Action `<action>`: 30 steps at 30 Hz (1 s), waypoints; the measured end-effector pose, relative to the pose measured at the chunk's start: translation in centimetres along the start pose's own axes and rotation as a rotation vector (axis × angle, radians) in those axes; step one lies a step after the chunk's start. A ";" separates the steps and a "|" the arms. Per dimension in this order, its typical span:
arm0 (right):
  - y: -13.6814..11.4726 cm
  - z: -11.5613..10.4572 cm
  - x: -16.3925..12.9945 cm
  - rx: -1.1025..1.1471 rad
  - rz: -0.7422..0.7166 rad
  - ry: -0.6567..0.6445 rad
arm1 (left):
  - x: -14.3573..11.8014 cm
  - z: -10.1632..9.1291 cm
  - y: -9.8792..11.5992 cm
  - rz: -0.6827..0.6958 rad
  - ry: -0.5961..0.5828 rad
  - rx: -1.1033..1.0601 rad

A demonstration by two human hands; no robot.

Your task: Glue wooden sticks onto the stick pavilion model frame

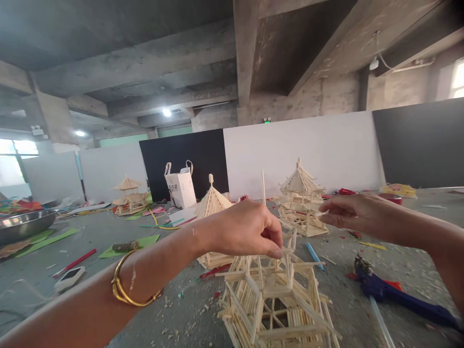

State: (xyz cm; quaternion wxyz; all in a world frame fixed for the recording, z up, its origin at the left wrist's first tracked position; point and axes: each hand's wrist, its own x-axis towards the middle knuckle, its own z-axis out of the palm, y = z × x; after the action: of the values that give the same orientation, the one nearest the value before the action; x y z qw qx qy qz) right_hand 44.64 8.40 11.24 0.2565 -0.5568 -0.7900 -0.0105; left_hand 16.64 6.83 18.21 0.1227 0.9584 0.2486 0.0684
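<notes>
Left hand (250,229) pinches an upright stick (263,186) above the unfinished stick pavilion (275,299) at the floor's near edge. Right hand (350,210), fingers narrowed, grips a small stick piece. White bag (180,186) stands at the far wall, contents hidden; steel basin (25,223) at left edge.

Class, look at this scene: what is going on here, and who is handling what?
A person is working on a stick model pavilion on a grey floor littered with chips. The left hand, above a gold bangle, pinches an upright stick at the model's top. The right hand hovers beside it, fingers pinched; whether it holds anything is unclear. Three finished pavilions stand behind, a blue tool lies to the right, and a white bag stands by the wall.
</notes>
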 end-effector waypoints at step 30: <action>-0.3 0.0 0.2 -0.021 -0.005 -0.068 | 0.2 0.3 -0.1 -0.062 -0.015 -0.030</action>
State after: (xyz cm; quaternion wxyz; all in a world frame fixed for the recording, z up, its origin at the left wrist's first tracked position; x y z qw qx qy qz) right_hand 44.36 8.45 11.36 0.2238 -0.5575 -0.7994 -0.0003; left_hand 16.85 6.96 17.92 0.1408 0.9488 0.2761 0.0608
